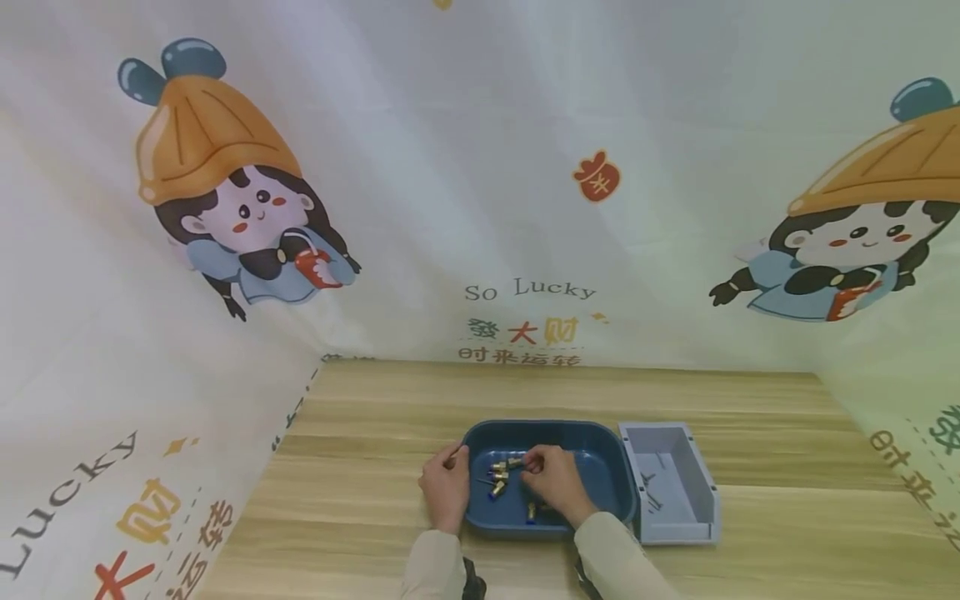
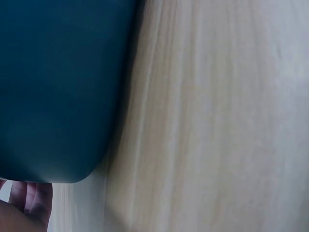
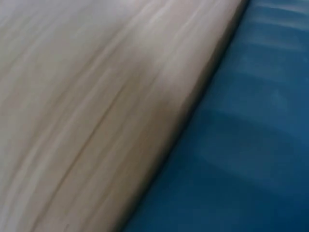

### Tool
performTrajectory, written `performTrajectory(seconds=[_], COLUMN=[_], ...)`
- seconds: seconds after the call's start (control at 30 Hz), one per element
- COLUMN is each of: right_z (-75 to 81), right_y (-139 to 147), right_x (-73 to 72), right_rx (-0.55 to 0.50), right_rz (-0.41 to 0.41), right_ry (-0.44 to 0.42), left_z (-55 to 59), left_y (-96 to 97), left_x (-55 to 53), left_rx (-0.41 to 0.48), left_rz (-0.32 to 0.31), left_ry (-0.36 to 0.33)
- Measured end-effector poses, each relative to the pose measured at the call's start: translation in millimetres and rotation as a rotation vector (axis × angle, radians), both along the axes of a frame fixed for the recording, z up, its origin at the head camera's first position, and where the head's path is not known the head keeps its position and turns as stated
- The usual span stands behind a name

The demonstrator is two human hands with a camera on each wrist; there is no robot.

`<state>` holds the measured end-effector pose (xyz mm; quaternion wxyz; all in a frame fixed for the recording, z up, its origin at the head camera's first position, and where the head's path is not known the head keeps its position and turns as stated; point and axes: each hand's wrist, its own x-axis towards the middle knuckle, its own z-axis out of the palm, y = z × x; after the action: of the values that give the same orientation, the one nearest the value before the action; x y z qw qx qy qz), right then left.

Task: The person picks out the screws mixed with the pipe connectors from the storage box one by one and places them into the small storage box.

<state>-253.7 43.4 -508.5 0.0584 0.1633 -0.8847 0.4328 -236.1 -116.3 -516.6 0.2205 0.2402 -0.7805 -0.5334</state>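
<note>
A dark blue tray (image 1: 551, 529) stands on the wooden table, holding several small brass fittings with blue ends. At its left rim my left hand (image 1: 446, 487) grips the edge, thumb on top; in the left wrist view the fingers (image 2: 41, 203) show by the tray's outer wall (image 2: 58, 96). My right hand (image 1: 555, 479) reaches over the tray with bent fingers. Its fingertips are right at one brass fitting (image 1: 514, 462); I cannot tell whether they pinch it. More fittings (image 1: 497, 490) lie to the left, and another (image 1: 532, 512) sits below the hand. The right wrist view shows only tray wall (image 3: 241, 145) and table.
A grey open-fronted bin (image 1: 678, 533) stands against the tray's right side, with several thin metal pieces (image 1: 651, 492) inside. The wooden table (image 1: 337, 483) extends around both containers. A printed cloth (image 1: 420, 208) hangs behind and at the sides.
</note>
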Motion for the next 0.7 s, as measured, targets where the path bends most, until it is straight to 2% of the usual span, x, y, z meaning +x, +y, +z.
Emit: performTrajectory(seconds=[0.23,0.5,0.7], right_z=[-4.3,-7.8,-9.3], right_y=[-10.0,-19.1,-22.7], right_x=[-1.6,-3.9,-3.9], right_rx=[0.026,0.076,0.077], right_rz=[0.072,0.095,0.106], right_ry=[-0.031,-0.008,-0.051], left_z=[0.9,0.9,-0.5], left_y=[1.1,0.7,-0.5], left_x=[0.2,-0.6,0.1], left_rx=[-0.008,-0.019,-0.017], left_rz=[0.001,-0.006,-0.003], left_ry=[0.006,0.010,0.010])
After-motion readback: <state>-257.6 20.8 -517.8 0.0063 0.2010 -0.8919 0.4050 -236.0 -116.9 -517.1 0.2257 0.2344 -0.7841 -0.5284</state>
